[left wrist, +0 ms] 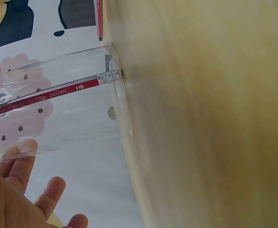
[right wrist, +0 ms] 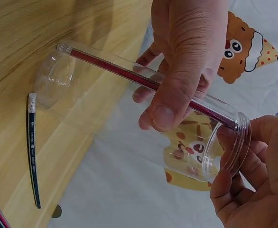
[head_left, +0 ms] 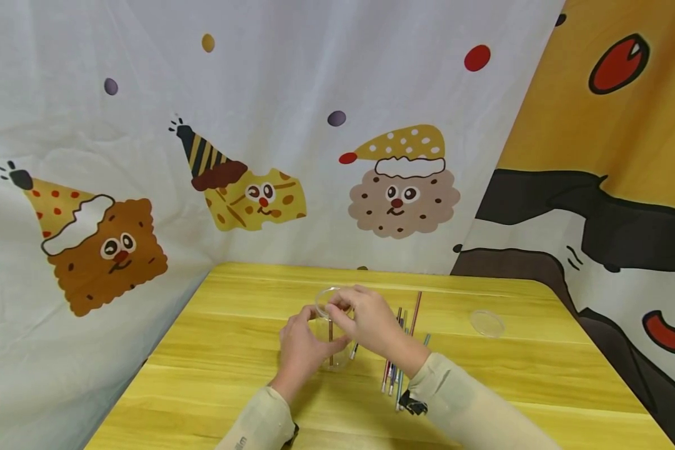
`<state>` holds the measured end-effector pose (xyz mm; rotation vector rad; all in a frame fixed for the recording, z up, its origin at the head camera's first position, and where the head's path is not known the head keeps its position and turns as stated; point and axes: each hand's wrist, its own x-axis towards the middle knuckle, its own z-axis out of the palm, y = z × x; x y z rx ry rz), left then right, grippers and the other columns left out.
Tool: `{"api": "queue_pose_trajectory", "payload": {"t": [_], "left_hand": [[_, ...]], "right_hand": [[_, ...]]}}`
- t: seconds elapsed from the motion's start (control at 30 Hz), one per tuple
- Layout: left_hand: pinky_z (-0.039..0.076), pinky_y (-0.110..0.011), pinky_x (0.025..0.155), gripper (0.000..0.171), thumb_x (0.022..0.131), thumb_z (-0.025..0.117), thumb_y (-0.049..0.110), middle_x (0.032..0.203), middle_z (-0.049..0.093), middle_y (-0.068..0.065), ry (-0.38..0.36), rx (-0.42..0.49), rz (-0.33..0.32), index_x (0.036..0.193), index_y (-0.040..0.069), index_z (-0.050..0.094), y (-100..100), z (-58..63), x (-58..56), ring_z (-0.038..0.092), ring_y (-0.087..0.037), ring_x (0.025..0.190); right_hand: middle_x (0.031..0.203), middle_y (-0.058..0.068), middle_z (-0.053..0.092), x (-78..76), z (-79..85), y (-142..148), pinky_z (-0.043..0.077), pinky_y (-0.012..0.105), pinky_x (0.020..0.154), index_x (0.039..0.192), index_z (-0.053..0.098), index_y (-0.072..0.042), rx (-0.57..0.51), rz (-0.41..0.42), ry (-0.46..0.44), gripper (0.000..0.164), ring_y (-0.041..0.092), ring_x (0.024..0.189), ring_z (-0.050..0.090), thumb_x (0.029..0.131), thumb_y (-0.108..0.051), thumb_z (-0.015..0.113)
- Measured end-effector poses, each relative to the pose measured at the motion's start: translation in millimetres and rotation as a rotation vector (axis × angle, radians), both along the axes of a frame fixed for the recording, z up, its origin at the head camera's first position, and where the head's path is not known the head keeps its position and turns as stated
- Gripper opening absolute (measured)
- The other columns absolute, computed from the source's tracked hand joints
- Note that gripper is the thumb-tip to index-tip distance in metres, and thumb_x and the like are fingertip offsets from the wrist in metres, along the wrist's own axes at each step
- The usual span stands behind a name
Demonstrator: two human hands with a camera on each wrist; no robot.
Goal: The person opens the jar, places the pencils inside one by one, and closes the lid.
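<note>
A clear plastic jar (head_left: 337,359) stands on the table, gripped round its side by my left hand (head_left: 306,347), thumb across from the fingers. My right hand (head_left: 368,319) is at the open mouth, its curled fingers about the threaded rim (right wrist: 243,147) in the right wrist view. Inside the jar a red pencil (left wrist: 65,90), marked HB, leans against the wall with its eraser end at the bottom. Its upper end reaches close to the rim, beside my right fingertips. A dark pencil (right wrist: 32,152) with a white eraser lies near the jar's base.
Several loose pencils (head_left: 394,369) lie on the yellow wood-grain table (head_left: 214,350), partly under my right forearm. A round clear lid (head_left: 487,324) rests farther right. Behind the table's far edge hangs a cartoon-printed cloth (head_left: 292,81).
</note>
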<state>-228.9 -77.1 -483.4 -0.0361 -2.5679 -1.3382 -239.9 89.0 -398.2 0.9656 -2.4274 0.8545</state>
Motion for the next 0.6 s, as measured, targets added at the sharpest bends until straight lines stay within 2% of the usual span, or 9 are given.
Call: {"api": "queue_pose_trajectory", "payload": {"t": [0.17,0.33,0.43,0.5,0.6], "left_hand": [[0.031,-0.071,0.118,0.070,0.071,0.098,0.053,0.129,0.071,-0.005,-0.006,0.004,0.006,0.124,0.020,0.067,-0.1,0.0,0.5,0.057,-0.038,0.131],[0.032,-0.067,0.119,0.067,0.069,0.099,0.052,0.129,0.072,-0.004,-0.004,0.004,0.015,0.120,0.023,0.067,0.4,0.8,1.3,0.059,-0.037,0.129],[0.031,-0.066,0.122,0.068,0.068,0.100,0.051,0.128,0.074,-0.004,-0.001,0.005,0.018,0.121,0.023,0.066,1.1,1.7,1.2,0.060,-0.037,0.129],[0.029,-0.065,0.123,0.071,0.068,0.100,0.051,0.128,0.074,-0.003,-0.003,0.008,0.019,0.123,0.023,0.066,1.5,1.8,1.2,0.061,-0.036,0.129],[0.030,-0.065,0.124,0.073,0.067,0.101,0.051,0.128,0.073,-0.001,-0.007,0.006,0.029,0.125,0.023,0.066,1.4,1.6,1.3,0.060,-0.034,0.130]], "right_hand": [[0.100,-0.004,0.078,3.1,3.5,0.7,0.059,0.026,0.074,0.107,0.078,-0.017,0.014,-0.016,-0.021,0.011,0.012,0.092,0.070,0.105,-0.025,0.071],[0.108,0.000,0.079,3.2,11.1,11.3,0.063,0.034,0.080,0.113,0.078,-0.013,-0.026,-0.042,-0.056,0.016,0.015,0.096,0.072,0.104,-0.025,0.071],[0.105,-0.001,0.079,-1.5,13.8,30.3,0.063,0.038,0.081,0.112,0.078,-0.012,-0.044,-0.080,-0.043,0.015,0.013,0.091,0.071,0.104,-0.023,0.071],[0.100,-0.003,0.078,-6.8,12.6,48.8,0.061,0.035,0.078,0.111,0.078,-0.013,-0.044,-0.123,-0.047,0.013,0.010,0.085,0.069,0.104,-0.022,0.071],[0.092,-0.003,0.076,-18.4,3.5,84.5,0.058,0.032,0.070,0.109,0.077,-0.012,-0.045,-0.197,-0.107,0.012,0.010,0.078,0.064,0.105,-0.022,0.071]]}}
